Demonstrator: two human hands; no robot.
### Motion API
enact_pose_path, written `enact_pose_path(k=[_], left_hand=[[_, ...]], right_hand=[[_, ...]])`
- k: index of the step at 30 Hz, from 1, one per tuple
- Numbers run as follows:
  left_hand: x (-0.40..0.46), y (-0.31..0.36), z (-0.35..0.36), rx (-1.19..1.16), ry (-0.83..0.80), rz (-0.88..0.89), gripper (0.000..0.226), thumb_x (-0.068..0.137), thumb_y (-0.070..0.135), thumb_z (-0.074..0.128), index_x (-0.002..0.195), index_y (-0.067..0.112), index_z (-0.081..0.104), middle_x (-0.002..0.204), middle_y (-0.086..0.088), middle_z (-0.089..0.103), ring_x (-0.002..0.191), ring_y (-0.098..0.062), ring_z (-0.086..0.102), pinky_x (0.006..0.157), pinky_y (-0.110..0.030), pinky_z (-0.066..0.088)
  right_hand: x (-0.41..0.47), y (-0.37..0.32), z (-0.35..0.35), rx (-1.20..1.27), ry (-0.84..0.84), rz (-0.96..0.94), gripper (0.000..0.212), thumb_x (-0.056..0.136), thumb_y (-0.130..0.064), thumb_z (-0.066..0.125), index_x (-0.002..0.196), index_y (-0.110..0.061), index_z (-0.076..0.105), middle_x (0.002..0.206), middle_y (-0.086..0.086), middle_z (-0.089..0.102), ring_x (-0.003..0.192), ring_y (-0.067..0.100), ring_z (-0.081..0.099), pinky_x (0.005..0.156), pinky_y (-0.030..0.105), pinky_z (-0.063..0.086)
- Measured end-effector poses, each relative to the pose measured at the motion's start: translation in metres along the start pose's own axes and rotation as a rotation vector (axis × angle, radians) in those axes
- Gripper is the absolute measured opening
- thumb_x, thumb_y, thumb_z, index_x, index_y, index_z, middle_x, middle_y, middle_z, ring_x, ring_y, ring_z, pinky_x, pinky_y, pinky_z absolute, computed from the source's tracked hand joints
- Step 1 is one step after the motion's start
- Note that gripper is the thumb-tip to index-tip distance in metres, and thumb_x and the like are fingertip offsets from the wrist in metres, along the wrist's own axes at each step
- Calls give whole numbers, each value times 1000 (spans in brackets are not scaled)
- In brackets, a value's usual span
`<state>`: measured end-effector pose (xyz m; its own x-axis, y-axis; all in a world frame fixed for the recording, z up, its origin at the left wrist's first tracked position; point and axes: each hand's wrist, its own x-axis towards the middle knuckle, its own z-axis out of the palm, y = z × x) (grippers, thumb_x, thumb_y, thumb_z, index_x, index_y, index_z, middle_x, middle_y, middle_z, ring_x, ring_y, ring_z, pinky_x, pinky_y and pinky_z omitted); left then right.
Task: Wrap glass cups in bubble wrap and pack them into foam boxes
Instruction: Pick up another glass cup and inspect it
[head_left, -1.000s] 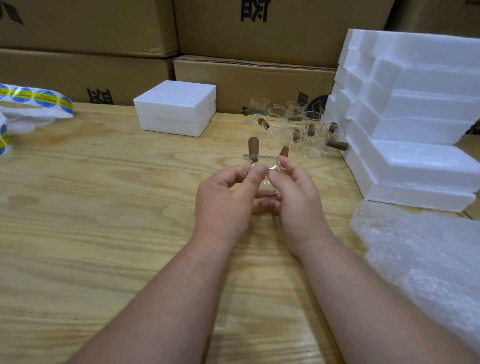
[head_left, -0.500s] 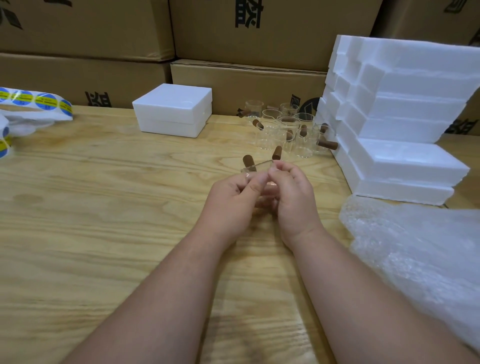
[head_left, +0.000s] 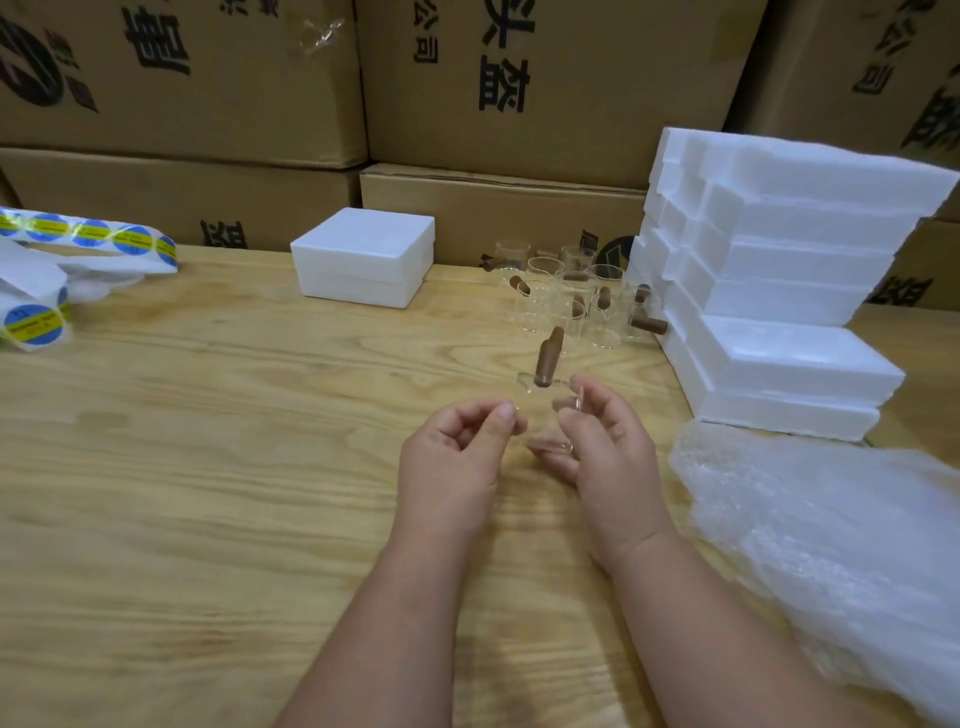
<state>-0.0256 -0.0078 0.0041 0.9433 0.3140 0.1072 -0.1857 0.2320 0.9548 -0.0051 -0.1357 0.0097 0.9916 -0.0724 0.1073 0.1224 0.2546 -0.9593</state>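
My two hands hold a clear glass cup (head_left: 540, 402) with a brown wooden handle just above the wooden table (head_left: 208, 467), at its middle. My left hand (head_left: 460, 447) pinches the cup's left edge between thumb and forefinger. On the other side, my right hand (head_left: 602, 441) grips the right wall, fingers curled under the base. The handle points up and away from me; a second brown handle shows right behind it. Several more glass cups (head_left: 571, 301) stand at the back. A closed white foam box (head_left: 363, 254) sits behind and to the left. Bubble wrap (head_left: 831, 545) lies on the right.
A stack of white foam boxes (head_left: 779, 291) rises at the right, beside the cups. Rolls of blue and yellow stickers (head_left: 88, 234) lie at the left edge. Large cardboard cartons (head_left: 545, 104) wall off the back of the table.
My hands have drawn slightly apart and the cup has turned, so the two brown handles now line up one behind the other. My view has tilted up a little.
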Motion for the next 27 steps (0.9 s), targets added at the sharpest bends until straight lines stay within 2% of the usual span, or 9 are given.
enact_pose_path(k=[3, 6, 8, 11, 13, 15, 19, 24, 27], left_hand=[[5, 2, 5, 106, -60, 25, 29, 85, 20, 83, 108, 29, 69, 103, 10, 72, 80, 0, 64, 72, -16, 54], [8, 4, 6, 194, -189, -28, 71, 70, 36, 82, 136, 35, 54, 129, 13, 62, 109, 0, 65, 93, -21, 54], [8, 1, 6, 174, -250, -25, 86, 70, 33, 83, 147, 33, 46, 132, 13, 63, 114, 6, 64, 89, -14, 53], [7, -3, 8, 186, -273, 45, 87, 76, 22, 87, 149, 36, 43, 131, 10, 64, 106, 10, 66, 79, -7, 50], [7, -3, 10, 216, -194, 92, 81, 72, 31, 87, 139, 50, 46, 127, 12, 66, 102, 6, 68, 80, -9, 50], [8, -1, 10, 260, -134, 123, 72, 69, 37, 86, 127, 58, 49, 123, 14, 68, 100, 3, 69, 80, -12, 51], [11, -2, 8, 385, -83, 216, 72, 76, 22, 88, 123, 61, 49, 124, 21, 64, 113, 12, 58, 84, -16, 47], [13, -1, 7, 435, -53, 255, 69, 76, 21, 86, 123, 60, 54, 122, 18, 58, 109, 4, 56, 81, -12, 43], [11, 1, 8, 395, -66, 268, 61, 76, 30, 84, 124, 57, 57, 121, 16, 60, 113, 5, 57, 84, -13, 44]], right_hand=[[4, 0, -2, 94, -11, 40, 50, 69, -22, 72, 118, -15, 65, 107, 4, 69, 91, 18, 75, 82, 37, 61], [9, -3, -3, 243, -84, 131, 40, 88, -21, 66, 125, -8, 62, 106, 10, 74, 98, 36, 74, 87, 46, 60], [10, -5, -2, 323, -105, 206, 43, 96, -29, 58, 131, -5, 57, 114, 18, 70, 101, 41, 72, 83, 47, 61], [12, -6, -1, 345, -125, 281, 40, 103, -35, 46, 129, -6, 54, 113, 25, 72, 94, 40, 74, 69, 42, 62], [14, -4, -1, 321, -146, 293, 39, 106, -37, 40, 127, -7, 55, 103, 22, 76, 90, 39, 75, 65, 39, 62], [15, -1, 0, 295, -156, 281, 42, 106, -43, 40, 128, -11, 55, 103, 19, 77, 91, 39, 75, 66, 38, 62], [16, 3, 6, 209, -95, 158, 53, 85, -58, 60, 123, -21, 63, 115, 11, 73, 96, 31, 75, 73, 39, 61], [16, 7, 10, 92, -97, 15, 58, 76, -44, 75, 130, -29, 58, 116, -2, 70, 94, 20, 74, 70, 29, 58], [16, 8, 12, 86, -87, -13, 63, 76, -42, 77, 133, -28, 55, 115, 2, 72, 96, 31, 74, 74, 38, 62]])
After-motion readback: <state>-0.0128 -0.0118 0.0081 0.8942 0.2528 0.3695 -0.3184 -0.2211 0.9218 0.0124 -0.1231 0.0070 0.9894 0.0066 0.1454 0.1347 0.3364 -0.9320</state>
